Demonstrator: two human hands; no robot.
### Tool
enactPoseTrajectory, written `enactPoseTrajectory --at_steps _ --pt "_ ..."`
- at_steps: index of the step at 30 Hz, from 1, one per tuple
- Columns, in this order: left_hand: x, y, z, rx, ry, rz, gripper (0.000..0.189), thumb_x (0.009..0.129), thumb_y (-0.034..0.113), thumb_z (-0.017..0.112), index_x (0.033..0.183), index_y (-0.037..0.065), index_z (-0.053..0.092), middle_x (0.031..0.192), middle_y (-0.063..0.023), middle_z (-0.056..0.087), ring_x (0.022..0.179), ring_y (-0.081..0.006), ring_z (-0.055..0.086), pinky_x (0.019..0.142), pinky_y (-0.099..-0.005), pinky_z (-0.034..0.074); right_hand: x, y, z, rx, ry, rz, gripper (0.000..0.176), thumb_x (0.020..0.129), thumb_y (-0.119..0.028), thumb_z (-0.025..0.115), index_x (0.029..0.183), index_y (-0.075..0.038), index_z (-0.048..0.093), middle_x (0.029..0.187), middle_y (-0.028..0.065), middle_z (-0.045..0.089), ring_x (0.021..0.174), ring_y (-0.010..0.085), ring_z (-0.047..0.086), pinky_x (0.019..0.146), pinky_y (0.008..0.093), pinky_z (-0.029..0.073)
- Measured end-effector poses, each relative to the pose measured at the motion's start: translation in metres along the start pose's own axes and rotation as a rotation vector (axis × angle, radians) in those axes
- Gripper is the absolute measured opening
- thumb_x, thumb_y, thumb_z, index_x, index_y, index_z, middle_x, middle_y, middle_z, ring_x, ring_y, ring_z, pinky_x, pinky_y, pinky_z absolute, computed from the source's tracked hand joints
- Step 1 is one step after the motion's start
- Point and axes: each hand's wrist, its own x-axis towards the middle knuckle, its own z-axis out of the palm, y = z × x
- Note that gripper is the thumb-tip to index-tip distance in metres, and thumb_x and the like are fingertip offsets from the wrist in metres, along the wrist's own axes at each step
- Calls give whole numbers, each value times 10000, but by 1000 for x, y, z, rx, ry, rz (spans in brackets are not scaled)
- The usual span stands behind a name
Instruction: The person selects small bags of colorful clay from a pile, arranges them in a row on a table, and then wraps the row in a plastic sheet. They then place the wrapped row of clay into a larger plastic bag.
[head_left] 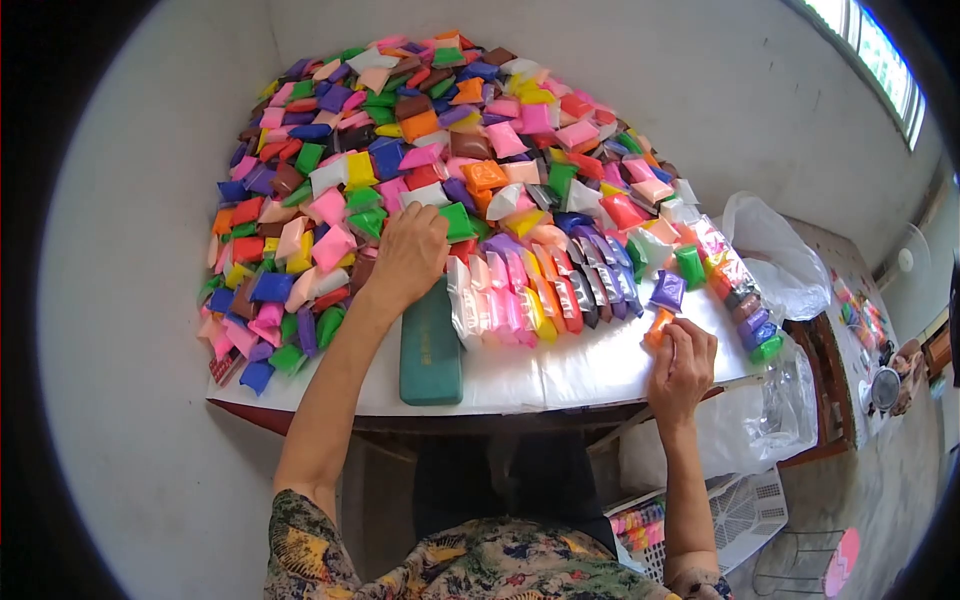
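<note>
Orange packet (657, 328) is pinched in the right grip (684, 365), left grip (413, 250) unclear; green box (432, 370) bears illegible lettering (425, 345).

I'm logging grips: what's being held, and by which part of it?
Right hand: orange packet, by its near end. Left hand: hold hidden, cannot tell.

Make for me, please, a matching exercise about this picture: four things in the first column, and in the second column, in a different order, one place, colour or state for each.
Column one
1. Long box
2. Stool
3. Left hand
4. Right hand

Column two
A. Fingers at an orange packet
B. Has a pink seat
C. Dark green, lying near the table's front edge
D. At the big pile of packets

Right pairs: 1-C, 2-B, 3-D, 4-A
</note>
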Motion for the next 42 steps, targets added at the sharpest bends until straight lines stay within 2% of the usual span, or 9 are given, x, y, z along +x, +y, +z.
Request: enactPoseTrajectory --at_steps 5,8,11,16,19,23,32,37,42 --pt "13 -1 -18 -76 96 -82 94 822 94 598 877 32 556 911 -145 592 905 -337 567 813 -441 453 -1 0 -1 -15 -7 -11 137 878 -23 628 989 40 676 1057 166 663 975 341 608 853 443 494" --pt "16 23 -55 -470 29 -283 84 902 97 592 906 24 551 859 -97 597 850 -251 591 777 -373 458 -1 1 -1 -41 -8 -4 165 883 -39 627 1026 29 674 1082 163 659 1000 342 598 887 452 469" --pt "5 68 -87 -1313 -105 -462 104 974 125 577 942 26 568 819 -38 598 773 -141 598 707 -284 469 2 -1 -3 -48 28 -29 209 884 -43 627 1081 14 664 1109 156 654 1027 342 587 915 456 440" --pt "-26 154 -67 -1695 -574 -695 117 994 184 576 964 72 586 750 -16 613 643 -74 587 598 -224 484 -1 -13 -18 192 63 -32 301 868 6 608 1167 17 638 1178 172 654 1076 337 608 946 437 446" --pt "-33 181 -27 -1729 -630 -900 118 993 175 581 945 68 568 701 -5 592 574 -53 553 510 -205 438 -5 -29 -33 351 -25 -74 375 838 43 575 1209 43 626 1202 199 650 1079 357 617 957 445 467" --pt "-30 190 -4 -1647 -472 -875 101 990 152 583 937 71 557 637 11 556 481 -40 485 407 -202 345 -14 -34 -37 389 -307 -191 510 835 -74 609 1330 37 563 1364 221 563 1271 401 533 1093 500 395" --pt "-58 226 -5 -848 223 -457 155 988 16 489 1114 -33 566 1019 -122 598 833 -166 593 731 -330 492 -17 -40 -20 284 -576 -293 506 952 -222 581 1384 30 503 1432 215 503 1389 380 439 1170 511 308" --pt "-80 222 -18 -1020 139 -588 159 953 -43 517 1100 -29 578 1047 -110 589 866 -190 585 751 -296 484 -17 -47 -20 333 -591 -302 511 938 -218 599 1373 35 509 1415 221 513 1376 388 449 1168 514 309" --pt "-80 218 -18 -1003 158 -477 107 948 -38 537 1027 -26 608 1037 -123 616 907 -200 613 781 -291 498 -18 -51 -22 345 -619 -285 536 924 -249 633 1356 45 513 1398 224 523 1361 394 460 1162 520 313"
